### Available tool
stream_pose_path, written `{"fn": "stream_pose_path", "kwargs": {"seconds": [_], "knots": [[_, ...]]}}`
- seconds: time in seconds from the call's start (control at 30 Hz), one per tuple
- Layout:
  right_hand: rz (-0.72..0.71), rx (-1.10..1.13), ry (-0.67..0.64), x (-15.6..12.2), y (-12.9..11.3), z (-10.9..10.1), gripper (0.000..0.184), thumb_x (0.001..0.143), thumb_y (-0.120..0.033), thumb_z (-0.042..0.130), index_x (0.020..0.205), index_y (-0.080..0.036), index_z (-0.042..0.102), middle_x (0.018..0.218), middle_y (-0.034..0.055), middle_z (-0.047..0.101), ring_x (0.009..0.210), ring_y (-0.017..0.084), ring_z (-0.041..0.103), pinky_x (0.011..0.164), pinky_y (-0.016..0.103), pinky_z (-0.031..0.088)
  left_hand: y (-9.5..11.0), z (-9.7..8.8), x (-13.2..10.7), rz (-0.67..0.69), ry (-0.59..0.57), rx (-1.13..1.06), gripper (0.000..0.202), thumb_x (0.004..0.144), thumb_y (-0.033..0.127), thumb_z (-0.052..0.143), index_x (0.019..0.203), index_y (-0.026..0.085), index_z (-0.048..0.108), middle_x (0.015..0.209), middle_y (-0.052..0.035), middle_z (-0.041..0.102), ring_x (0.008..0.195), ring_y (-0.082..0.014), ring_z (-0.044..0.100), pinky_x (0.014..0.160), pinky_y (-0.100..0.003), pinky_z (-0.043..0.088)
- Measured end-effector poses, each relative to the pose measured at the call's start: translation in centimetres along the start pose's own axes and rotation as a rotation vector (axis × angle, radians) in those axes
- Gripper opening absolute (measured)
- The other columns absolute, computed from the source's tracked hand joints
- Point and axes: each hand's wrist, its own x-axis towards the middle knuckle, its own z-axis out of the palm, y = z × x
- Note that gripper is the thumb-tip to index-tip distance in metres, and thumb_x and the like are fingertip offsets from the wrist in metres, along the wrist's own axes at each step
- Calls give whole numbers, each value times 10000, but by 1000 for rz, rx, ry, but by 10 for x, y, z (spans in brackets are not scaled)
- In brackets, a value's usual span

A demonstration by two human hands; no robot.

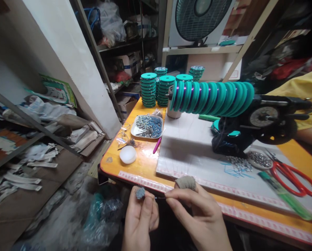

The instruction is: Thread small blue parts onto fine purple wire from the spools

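My left hand (140, 218) is closed below the table's front edge, pinching a small bundle of blue-grey tubes (140, 192) that sticks up from the fingers. My right hand (198, 212) is closed too, its fingertips pinching a thin dark thread (160, 197) stretched toward the left hand. A grey cloth cot (186, 182) covers one right fingertip. Both hands hover in front of the orange table (142, 164). Above them, a row of teal spools (212, 97) sits on the spindle of a black winding machine (250, 129).
Stacks of teal spools (148, 89) stand at the table's back. A tray of small tubes (148, 126), a white round lid (128, 154), a pink pen (157, 145), red scissors (294, 177) and a white board (198, 150) lie on it. Another person's yellow sleeve (302, 90) is at right. Cluttered shelves stand left.
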Motion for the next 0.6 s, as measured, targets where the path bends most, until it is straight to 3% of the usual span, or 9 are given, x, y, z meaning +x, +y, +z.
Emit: {"fn": "stream_pose_path", "kwargs": {"seconds": [0.43,0.6], "knots": [[22,24,24,-2,0,1,112,848,-173,750,871,-275,789,775,8,687,685,142,660,573,205,542,3,4,0,-58,-89,-60,365,894,538,663,818,209,524,513,112,270,461,-55,138,433,-161,171],[1,51,-18,0,-2,3,124,846,-175,764,888,-281,814,758,8,699,677,146,665,583,220,552,5,10,-1,-146,-46,-88,419,794,574,760,844,221,541,517,133,268,442,-27,90,429,-149,154]]}}
